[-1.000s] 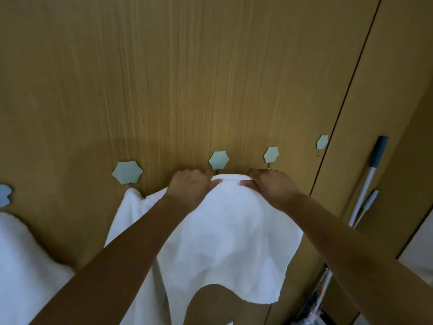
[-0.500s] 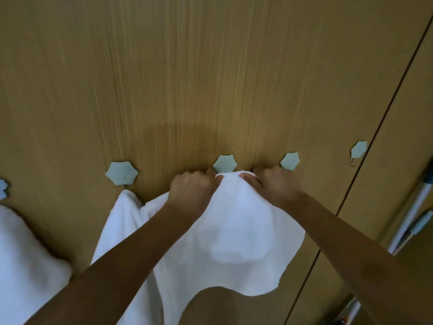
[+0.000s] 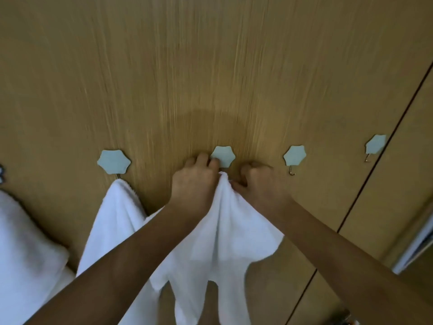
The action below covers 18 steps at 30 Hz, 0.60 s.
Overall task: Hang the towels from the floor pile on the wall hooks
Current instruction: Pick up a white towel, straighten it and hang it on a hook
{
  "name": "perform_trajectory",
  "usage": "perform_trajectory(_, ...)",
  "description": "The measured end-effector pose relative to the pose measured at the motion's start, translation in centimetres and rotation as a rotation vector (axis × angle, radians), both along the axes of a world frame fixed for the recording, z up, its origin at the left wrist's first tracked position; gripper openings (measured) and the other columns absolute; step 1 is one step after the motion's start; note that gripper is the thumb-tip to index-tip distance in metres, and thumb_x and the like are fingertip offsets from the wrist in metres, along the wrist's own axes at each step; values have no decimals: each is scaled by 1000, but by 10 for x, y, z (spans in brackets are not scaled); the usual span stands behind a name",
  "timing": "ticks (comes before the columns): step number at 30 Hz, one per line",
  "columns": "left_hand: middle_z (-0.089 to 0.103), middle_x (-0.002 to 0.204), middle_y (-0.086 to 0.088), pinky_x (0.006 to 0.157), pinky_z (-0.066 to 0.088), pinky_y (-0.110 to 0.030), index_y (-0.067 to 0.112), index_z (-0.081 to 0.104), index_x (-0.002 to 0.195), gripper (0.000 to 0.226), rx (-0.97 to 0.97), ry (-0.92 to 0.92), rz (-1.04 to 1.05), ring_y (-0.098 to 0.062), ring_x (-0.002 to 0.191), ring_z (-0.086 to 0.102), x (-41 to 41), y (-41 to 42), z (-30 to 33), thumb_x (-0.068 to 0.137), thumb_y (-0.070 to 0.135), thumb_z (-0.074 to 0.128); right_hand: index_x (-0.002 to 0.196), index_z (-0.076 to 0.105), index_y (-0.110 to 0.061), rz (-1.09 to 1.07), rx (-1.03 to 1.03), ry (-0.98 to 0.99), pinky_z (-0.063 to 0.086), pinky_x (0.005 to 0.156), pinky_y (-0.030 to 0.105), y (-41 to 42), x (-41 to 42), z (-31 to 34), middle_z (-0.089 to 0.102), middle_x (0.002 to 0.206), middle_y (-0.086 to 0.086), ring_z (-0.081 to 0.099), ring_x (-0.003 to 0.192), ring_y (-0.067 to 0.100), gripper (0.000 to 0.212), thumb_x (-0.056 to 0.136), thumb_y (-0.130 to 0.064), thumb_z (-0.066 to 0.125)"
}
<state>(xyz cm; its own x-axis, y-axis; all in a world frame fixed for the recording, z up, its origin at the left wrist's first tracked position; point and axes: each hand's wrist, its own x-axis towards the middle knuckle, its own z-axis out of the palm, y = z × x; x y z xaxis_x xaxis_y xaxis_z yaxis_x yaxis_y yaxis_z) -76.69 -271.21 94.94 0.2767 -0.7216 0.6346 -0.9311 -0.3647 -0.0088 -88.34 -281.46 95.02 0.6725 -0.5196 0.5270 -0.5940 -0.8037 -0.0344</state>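
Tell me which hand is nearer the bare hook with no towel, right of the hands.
Right. The right hand sits just left of that hook; the left hand is farther left, past the towel.

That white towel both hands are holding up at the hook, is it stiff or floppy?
Probably floppy: the towel drapes in soft folds below the left hand and right hand. Its fluffy surface likely grips rather than slips.
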Motion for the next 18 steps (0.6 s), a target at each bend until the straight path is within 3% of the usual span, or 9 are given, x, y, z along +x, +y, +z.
perform_trajectory(2,62,95,-10,49,33,-24,6,65,97,25,-50,-7,-89,-27,69,62,0,-1,-4,77,18,74,75,45,-14,106,92,-87,41,57,32,7,3,-6,61,74,6,59,69,24,25,92,-32,49)
perform_trajectory(5,58,111,-11,65,45,-32,5,56,115,24,14,186,-193,-28,87,62,4,0,-15,95,17,48,80,63,-3,214,303,-190,45,63,35,5,7,-15,65,73,9,61,70,23,19,90,-15,52)
perform_trajectory(7,59,111,-13,73,50,-35,4,55,119,26,32,220,-233,-29,89,62,8,1,-25,95,12,47,81,68,-4,245,382,-253,44,63,30,3,7,-18,67,72,9,62,69,20,16,88,-9,54)
perform_trajectory(9,63,99,-16,61,54,-38,-1,60,111,23,3,245,-269,-30,74,65,7,6,-36,90,6,53,82,69,-5,253,384,-268,47,64,31,2,6,-24,68,72,8,62,68,19,17,89,-10,55)
perform_trajectory(11,66,85,-15,47,53,-30,-2,64,100,27,-64,264,-267,-25,59,64,5,9,-50,86,16,49,82,68,-3,278,370,-268,49,65,38,4,3,-31,68,71,9,63,66,21,20,87,-15,53)
perform_trajectory(15,66,94,-18,60,53,-25,-6,62,103,48,-102,287,-274,-26,74,67,-6,14,-66,82,35,46,77,63,3,317,342,-256,46,68,36,13,-1,-41,62,71,14,57,73,21,18,84,-13,55)
perform_trajectory(18,60,115,-16,74,42,-19,-2,55,119,44,-139,359,-248,-25,92,63,-8,11,-67,90,32,56,94,66,0,331,314,-215,46,76,30,15,-4,-43,66,86,12,57,84,20,14,84,-9,61)
